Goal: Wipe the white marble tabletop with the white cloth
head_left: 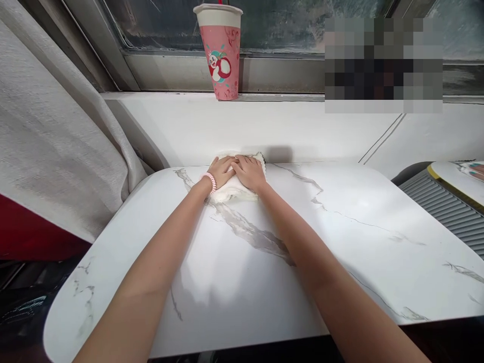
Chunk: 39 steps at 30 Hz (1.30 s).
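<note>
forearms (151,272) stretch over table (234,282); left hand (221,172) and right hand (250,172) spread flat on cloth (231,191), best keep pressure even

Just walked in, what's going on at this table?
A person's left hand and right hand rest close together, palms down, on a whitish cloth at the far edge of a marble-patterned table. A pink coiled band circles the left wrist. Beyond them, a pink cup stands on the ledge, touched by neither hand.
</note>
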### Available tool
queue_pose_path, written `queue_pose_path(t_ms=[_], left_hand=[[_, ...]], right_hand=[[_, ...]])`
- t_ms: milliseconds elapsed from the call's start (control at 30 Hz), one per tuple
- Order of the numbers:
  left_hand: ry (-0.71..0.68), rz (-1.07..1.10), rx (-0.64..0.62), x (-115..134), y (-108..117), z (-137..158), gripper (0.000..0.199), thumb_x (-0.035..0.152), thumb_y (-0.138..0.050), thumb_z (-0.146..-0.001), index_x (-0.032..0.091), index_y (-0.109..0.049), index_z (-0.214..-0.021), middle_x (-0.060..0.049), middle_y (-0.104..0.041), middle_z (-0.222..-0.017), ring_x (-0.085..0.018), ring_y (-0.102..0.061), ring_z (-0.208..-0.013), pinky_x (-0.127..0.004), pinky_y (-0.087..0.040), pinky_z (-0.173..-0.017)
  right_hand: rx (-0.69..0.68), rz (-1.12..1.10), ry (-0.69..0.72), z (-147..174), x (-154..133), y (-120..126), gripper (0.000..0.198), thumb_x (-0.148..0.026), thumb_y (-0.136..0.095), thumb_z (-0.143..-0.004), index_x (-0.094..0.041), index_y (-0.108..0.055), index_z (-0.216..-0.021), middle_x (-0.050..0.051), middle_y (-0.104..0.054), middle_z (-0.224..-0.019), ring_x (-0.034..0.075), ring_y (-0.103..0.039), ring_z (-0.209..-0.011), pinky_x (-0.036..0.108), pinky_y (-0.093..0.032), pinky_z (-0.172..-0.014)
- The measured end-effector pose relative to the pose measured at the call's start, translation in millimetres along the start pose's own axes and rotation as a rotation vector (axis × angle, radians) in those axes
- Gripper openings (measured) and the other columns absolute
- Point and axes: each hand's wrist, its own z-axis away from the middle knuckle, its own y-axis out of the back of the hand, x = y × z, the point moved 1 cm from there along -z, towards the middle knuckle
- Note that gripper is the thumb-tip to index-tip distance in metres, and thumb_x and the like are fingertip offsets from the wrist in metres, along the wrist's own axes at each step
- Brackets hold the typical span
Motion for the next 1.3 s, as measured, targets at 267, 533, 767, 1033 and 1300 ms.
queue_pose_path(t_ms=[267, 533, 767, 1033, 1300], left_hand=[[-0.009, -0.022, 0.014, -2.5, -1.8, -1.1, 0.047, 0.038, -0.028, -0.095, 0.021, -0.050, -0.133, -0.007, -0.050, -0.145, -0.022, -0.040, -0.136, -0.050, -0.013, -0.119], [0.011, -0.058, -0.007, 11.0, -1.7, 21.7, 0.047, 0.040, -0.031, -0.095, 0.023, -0.048, -0.136, -0.007, -0.045, -0.149, -0.022, -0.033, -0.141, -0.051, -0.014, -0.119], [0.031, -0.170, -0.063, 38.6, -0.7, 72.5, 0.052, 0.036, -0.027, -0.096, 0.017, -0.041, -0.143, -0.010, -0.039, -0.153, -0.022, -0.028, -0.145, -0.048, -0.013, -0.120], [0.000, -0.274, -0.044, 68.8, 2.0, 172.1, 0.054, 0.029, -0.026, -0.095, 0.013, -0.039, -0.145, -0.014, -0.037, -0.154, -0.026, -0.026, -0.146, -0.052, -0.014, -0.120], [-0.002, -0.296, 0.013, 59.9, 18.2, 272.1, 0.055, 0.033, -0.022, -0.097, 0.014, -0.035, -0.148, -0.012, -0.036, -0.155, -0.024, -0.023, -0.147, -0.050, -0.015, -0.120]], right_hand=[[0.011, 0.041, 0.019, -2.1, 0.4, -0.6, 0.038, -0.033, -0.033, -0.100, -0.017, -0.055, -0.128, 0.007, -0.056, -0.135, 0.025, -0.043, -0.127, 0.041, -0.027, -0.110], [-0.009, 0.064, 0.024, 25.0, -8.4, 2.0, 0.043, -0.031, -0.029, -0.101, -0.013, -0.048, -0.136, 0.008, -0.050, -0.143, 0.023, -0.038, -0.133, 0.040, -0.023, -0.113], [0.034, 0.136, 0.093, 79.4, -28.8, 7.2, 0.044, -0.029, -0.031, -0.101, -0.009, -0.051, -0.135, 0.013, -0.052, -0.141, 0.027, -0.041, -0.132, 0.042, -0.025, -0.112], [0.065, 0.170, 0.247, 164.0, -67.3, 5.2, 0.047, -0.029, -0.034, -0.098, -0.005, -0.051, -0.135, 0.017, -0.053, -0.138, 0.029, -0.043, -0.128, 0.045, -0.029, -0.112], [-0.002, 0.071, 0.400, 217.9, -125.1, -6.7, 0.052, -0.033, -0.033, -0.099, -0.001, -0.048, -0.137, 0.020, -0.051, -0.138, 0.031, -0.041, -0.129, 0.050, -0.027, -0.114]])
